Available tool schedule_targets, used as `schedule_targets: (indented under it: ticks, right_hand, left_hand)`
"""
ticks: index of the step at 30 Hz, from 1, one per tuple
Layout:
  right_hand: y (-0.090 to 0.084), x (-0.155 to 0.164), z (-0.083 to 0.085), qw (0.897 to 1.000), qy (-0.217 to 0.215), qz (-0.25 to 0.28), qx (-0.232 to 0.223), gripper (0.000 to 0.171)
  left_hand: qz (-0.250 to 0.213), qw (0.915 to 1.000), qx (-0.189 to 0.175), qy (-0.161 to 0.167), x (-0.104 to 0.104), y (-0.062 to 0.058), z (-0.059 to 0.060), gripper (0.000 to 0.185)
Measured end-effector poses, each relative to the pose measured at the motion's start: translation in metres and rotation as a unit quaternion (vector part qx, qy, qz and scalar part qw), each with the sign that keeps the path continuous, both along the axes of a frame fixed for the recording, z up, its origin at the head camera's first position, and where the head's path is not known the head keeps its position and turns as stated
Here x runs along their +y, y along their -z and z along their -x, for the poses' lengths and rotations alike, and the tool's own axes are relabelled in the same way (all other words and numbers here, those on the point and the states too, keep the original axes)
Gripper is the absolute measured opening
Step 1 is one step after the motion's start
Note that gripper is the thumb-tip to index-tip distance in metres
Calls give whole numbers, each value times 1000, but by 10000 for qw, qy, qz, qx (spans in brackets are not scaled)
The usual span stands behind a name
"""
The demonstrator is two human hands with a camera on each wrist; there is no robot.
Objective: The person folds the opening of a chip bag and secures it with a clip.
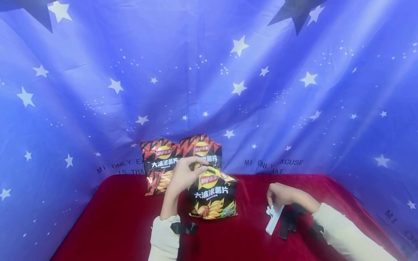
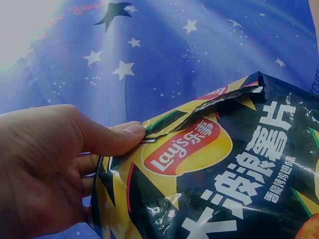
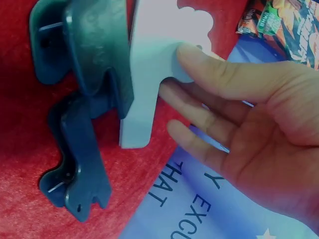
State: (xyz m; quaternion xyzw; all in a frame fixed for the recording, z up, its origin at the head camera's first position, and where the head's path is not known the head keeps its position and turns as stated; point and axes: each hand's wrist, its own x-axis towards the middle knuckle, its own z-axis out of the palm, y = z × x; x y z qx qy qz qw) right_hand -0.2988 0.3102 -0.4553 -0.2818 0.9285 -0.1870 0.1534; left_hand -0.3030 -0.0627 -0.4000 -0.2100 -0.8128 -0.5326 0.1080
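pinching the crinkled top seam of the front chip bag, the left hand has its thumb pressed on the printed face and its other fingers curled behind the foil. that bag stands upright on the counter, long axis vertical, top seam up, logo toward the camera. its skin is glossy black and yellow film, creased and puffed, with a red and yellow oval logo and white characters. just behind it two more chip bags stand side by side against the backdrop, black with red zigzags.

the right hand pinches the white clip near one end, thumb on its flat face and fingers under it in the right wrist view. the clip is a long flat bar of smooth matte plastic with a scalloped end, lying on the counter with its long axis running toward and away from the person, slightly slanted. touching its side lie dark clips of the same shape, roughly parallel.

the counter wears deep red velvety cloth. behind hangs a blue star-printed fabric backdrop, softly folded.
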Motion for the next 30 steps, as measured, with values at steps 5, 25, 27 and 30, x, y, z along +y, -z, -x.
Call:
schedule_targets:
  ticks: [5, 25, 27, 30]
  right_hand:
    - [-5, -4, 1, 9986, 53, -25, -533, 30]
    - [-28, -1, 24, 9942, 338, 719, -723, 26]
    - [-34, 1, 31, 9880, 586, 1246, -696, 23]
    - [-44, 1, 37, 9742, 973, 1966, -537, 26]
  left_hand:
    - [-5, 10000, -5, -4, 0, 0, 0, 15]
    - [78, 9999, 77, -118, 0, 3, 2, 15]
    - [72, 9999, 59, -119, 0, 2, 2, 15]
    - [92, 9999, 56, -125, 0, 2, 2, 16]
